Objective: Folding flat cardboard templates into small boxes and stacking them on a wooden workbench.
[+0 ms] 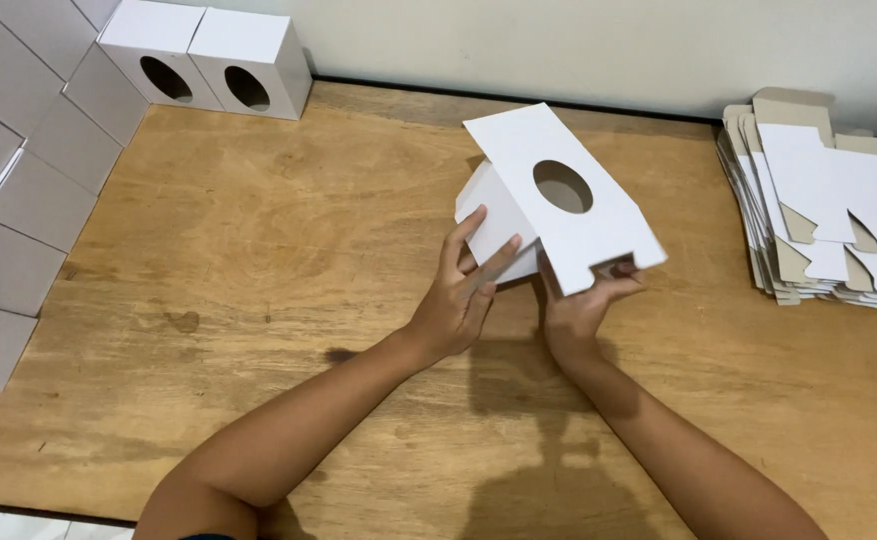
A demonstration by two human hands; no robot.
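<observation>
Above the wooden table [259,260] I hold a white cardboard box blank [559,200] with an oval window cut in its upper panel. It is partly opened out, tilted toward me. My left hand [464,290] presses its fingers against the box's left side panel. My right hand [584,305] supports it from below, thumb and fingertips showing at the notched lower edge. Most of my right palm is hidden under the cardboard.
A stack of flat white and brown box blanks [819,210] lies at the table's right edge. Two assembled white boxes with oval windows [204,60] stand at the back left. Several plain grey-white boxes [19,160] line the left side. A pale wall runs behind.
</observation>
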